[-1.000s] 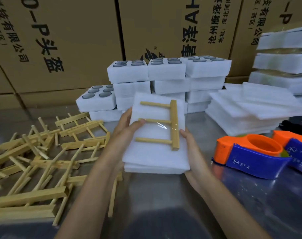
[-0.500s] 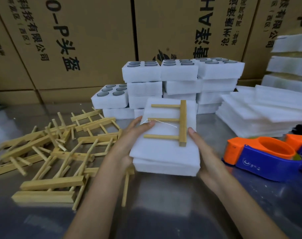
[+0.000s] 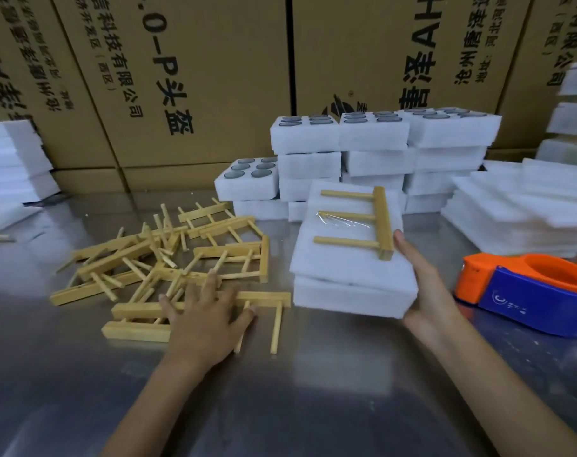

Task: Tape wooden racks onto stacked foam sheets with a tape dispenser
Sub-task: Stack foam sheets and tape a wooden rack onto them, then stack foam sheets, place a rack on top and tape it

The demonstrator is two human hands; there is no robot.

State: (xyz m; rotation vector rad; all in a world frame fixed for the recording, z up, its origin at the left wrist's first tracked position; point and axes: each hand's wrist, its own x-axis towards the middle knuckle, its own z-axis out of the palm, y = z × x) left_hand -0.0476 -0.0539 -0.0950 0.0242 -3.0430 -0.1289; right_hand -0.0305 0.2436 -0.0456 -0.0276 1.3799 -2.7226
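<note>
A stack of white foam sheets (image 3: 343, 275) sits tilted at the centre, with a wooden rack (image 3: 376, 222) on top, its middle peg under a strip of clear tape. My right hand (image 3: 425, 291) holds the stack by its right edge, thumb on top beside the rack. My left hand (image 3: 208, 311) lies with spread fingers on a loose wooden rack (image 3: 201, 308) at the near edge of the rack pile (image 3: 161, 258). The orange and blue tape dispenser (image 3: 531, 291) stands on the table to the right, untouched.
Foam blocks with round inserts (image 3: 372, 136) are piled behind the stack. Flat foam sheets (image 3: 524, 212) lie at the right, more foam (image 3: 13, 159) at the far left. Cardboard boxes (image 3: 198, 77) form the back wall. The steel table (image 3: 313, 390) is bare near me.
My left hand let go of the foam stack and moved left down onto the rack pile. My right hand now holds the stack alone. The view shifted left.
</note>
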